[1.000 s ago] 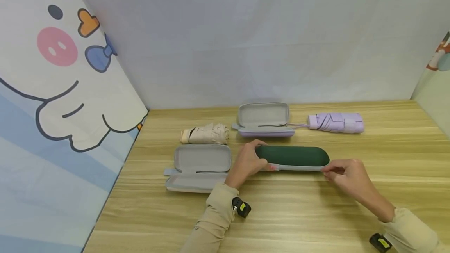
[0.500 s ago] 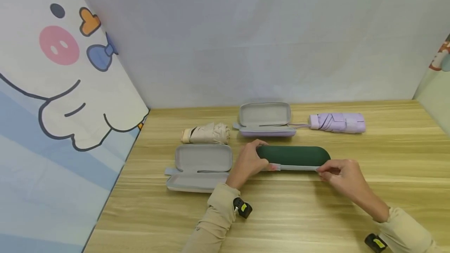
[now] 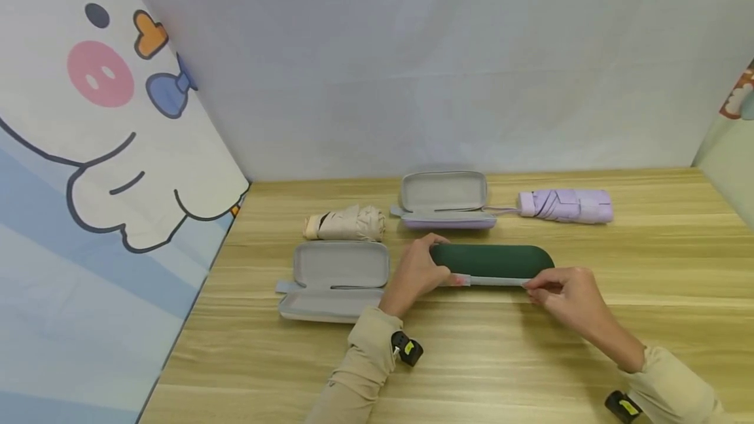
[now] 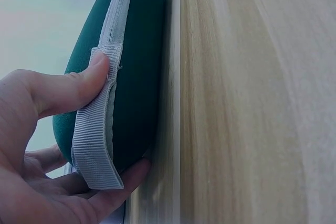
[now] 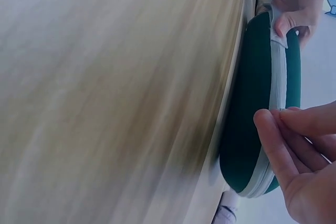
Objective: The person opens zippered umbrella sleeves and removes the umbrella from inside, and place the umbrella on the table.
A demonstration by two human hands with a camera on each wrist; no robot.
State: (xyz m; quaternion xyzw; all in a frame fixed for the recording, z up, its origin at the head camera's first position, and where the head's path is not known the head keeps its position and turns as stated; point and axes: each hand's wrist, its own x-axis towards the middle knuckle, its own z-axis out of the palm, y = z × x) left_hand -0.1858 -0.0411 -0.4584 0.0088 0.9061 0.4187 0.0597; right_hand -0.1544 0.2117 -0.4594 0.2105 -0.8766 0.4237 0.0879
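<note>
A dark green zip case (image 3: 489,260) lies closed on the table, with a pale grey zipper (image 3: 497,282) along its near side. My left hand (image 3: 415,277) grips the case's left end. Its thumb presses the ribbed grey tab (image 4: 97,140) at the zipper's end, while the other fingers go round behind. Toward the case's right part, my right hand (image 3: 568,293) pinches the zipper pull between thumb and forefinger; the fingertips hide most of the pull. In the right wrist view, the zipper band (image 5: 258,174) beyond those fingers runs round the case's right end.
An opened grey-lined case (image 3: 340,264) sits left of my left hand, below a folded beige umbrella (image 3: 350,224). Farther back stand an opened purple case (image 3: 443,192) and a folded purple umbrella (image 3: 568,206) with a cord. A curtain wall rises behind the wooden table (image 3: 471,358).
My right hand has slid a short way left along the zipper from the case's right corner, pinching the pull. My left hand keeps its grip on the left end.
</note>
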